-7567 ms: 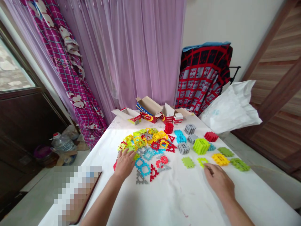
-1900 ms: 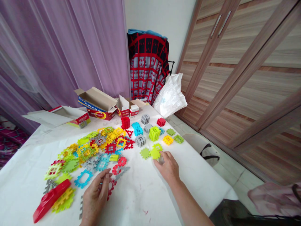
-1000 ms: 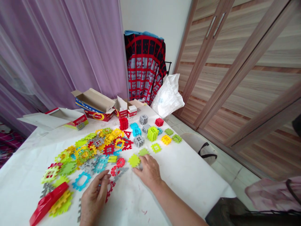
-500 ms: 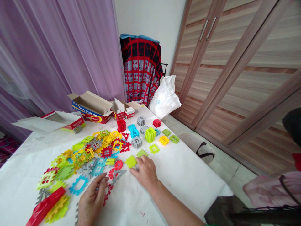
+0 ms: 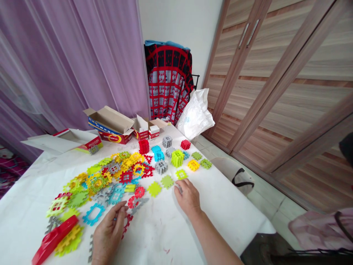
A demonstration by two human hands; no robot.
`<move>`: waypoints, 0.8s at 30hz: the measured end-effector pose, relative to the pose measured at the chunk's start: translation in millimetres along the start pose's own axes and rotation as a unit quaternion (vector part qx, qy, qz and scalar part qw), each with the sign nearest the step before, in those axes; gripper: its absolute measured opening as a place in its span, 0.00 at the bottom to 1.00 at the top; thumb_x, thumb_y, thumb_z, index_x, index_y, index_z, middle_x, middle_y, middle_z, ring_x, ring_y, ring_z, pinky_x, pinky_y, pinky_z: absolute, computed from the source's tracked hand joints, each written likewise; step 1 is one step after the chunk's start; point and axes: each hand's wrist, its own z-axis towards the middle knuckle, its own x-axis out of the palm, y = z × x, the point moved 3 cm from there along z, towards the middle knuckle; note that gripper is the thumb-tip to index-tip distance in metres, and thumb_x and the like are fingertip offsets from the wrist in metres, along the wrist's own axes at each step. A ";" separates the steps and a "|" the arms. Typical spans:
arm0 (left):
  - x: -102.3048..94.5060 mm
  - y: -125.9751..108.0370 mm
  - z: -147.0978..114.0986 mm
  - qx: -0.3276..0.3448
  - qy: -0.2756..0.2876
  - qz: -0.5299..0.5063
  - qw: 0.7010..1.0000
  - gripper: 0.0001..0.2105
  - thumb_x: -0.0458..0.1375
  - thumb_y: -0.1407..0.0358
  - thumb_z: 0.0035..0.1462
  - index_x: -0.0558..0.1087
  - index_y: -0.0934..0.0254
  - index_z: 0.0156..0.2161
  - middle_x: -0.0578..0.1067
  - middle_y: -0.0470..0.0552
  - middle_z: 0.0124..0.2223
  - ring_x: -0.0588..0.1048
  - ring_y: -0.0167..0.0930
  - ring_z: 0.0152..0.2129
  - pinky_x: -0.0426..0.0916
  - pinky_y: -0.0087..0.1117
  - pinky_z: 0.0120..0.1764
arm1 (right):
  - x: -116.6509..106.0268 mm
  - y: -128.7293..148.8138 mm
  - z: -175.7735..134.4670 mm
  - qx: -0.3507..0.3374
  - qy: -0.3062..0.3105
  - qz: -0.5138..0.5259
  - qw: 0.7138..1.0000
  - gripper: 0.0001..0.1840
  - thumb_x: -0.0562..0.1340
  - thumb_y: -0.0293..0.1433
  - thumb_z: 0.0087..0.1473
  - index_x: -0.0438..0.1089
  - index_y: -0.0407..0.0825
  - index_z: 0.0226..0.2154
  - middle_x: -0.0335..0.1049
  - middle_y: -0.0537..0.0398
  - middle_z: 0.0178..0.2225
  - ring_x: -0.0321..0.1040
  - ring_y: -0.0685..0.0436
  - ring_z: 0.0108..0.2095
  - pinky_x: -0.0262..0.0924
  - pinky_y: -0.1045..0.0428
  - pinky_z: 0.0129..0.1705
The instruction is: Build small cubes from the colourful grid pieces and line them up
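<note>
My right hand (image 5: 188, 197) is over the table, fingers curved and thumb apart. Its fingertips are at the near edge of a light green window-frame building piece (image 5: 181, 174); whether they touch it I cannot tell. Left of the hand lie two flat green pieces, a plain square (image 5: 167, 182) and a brighter notched plate (image 5: 154, 189). My left hand (image 5: 109, 230) rests on the table with fingers loosely curled toward the thumb, nothing visible in them. Around it are a blue frame piece (image 5: 93, 214), red round pieces (image 5: 132, 202) and a dark red notched piece (image 5: 127, 223).
A heap of mixed interlocking pieces (image 5: 96, 182) spreads across the left. Sorted stacks stand behind, including a green stack (image 5: 177, 158), a grey stack (image 5: 161, 167) and a red stack (image 5: 143, 147). Opened boxes (image 5: 116, 121) line the back edge. A red plastic object (image 5: 55, 239) lies front left.
My right hand has moved right and away from the two flat green pieces to the window-frame piece. The plain square piece is now uncovered. My left hand has stayed put.
</note>
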 end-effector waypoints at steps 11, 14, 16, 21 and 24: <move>2.5 3.1 -1.4 0.006 0.009 0.006 1.000 0.14 0.54 0.52 0.55 0.76 0.57 0.38 0.82 0.45 0.30 0.81 0.30 0.26 0.74 0.23 0.27 | 4.7 31.0 9.5 0.072 0.136 -0.096 0.983 0.26 0.64 0.45 0.52 0.69 0.49 0.50 0.71 0.46 0.47 0.68 0.40 0.47 0.61 0.50 0.47; 4.3 5.0 -1.3 -0.005 0.013 -0.002 1.000 0.15 0.54 0.51 0.54 0.76 0.58 0.38 0.82 0.46 0.31 0.81 0.30 0.27 0.74 0.23 0.27 | 2.3 32.4 14.3 0.088 0.155 -0.099 0.979 0.20 0.63 0.44 0.53 0.71 0.51 0.46 0.71 0.48 0.45 0.68 0.41 0.47 0.61 0.51 0.45; 4.9 6.1 -1.1 -0.015 0.018 -0.009 1.000 0.15 0.54 0.51 0.54 0.76 0.58 0.38 0.82 0.46 0.31 0.81 0.30 0.27 0.74 0.23 0.27 | 1.2 32.2 16.0 0.098 0.156 -0.095 0.978 0.18 0.63 0.43 0.53 0.71 0.51 0.43 0.71 0.49 0.44 0.68 0.42 0.46 0.61 0.51 0.44; 3.0 5.1 -0.9 -0.028 0.023 -0.014 0.999 0.15 0.54 0.51 0.53 0.76 0.57 0.38 0.82 0.45 0.30 0.81 0.31 0.27 0.75 0.24 0.28 | 1.8 27.5 13.1 0.095 0.135 -0.065 0.984 0.16 0.65 0.39 0.50 0.70 0.51 0.42 0.72 0.51 0.41 0.70 0.42 0.44 0.62 0.51 0.43; 2.1 4.4 -1.0 -0.029 0.026 -0.011 0.999 0.15 0.54 0.51 0.53 0.76 0.57 0.38 0.82 0.45 0.30 0.81 0.30 0.27 0.75 0.24 0.29 | 3.7 24.5 9.3 0.076 0.124 -0.054 0.988 0.15 0.66 0.36 0.49 0.70 0.52 0.41 0.73 0.53 0.40 0.70 0.43 0.43 0.62 0.51 0.42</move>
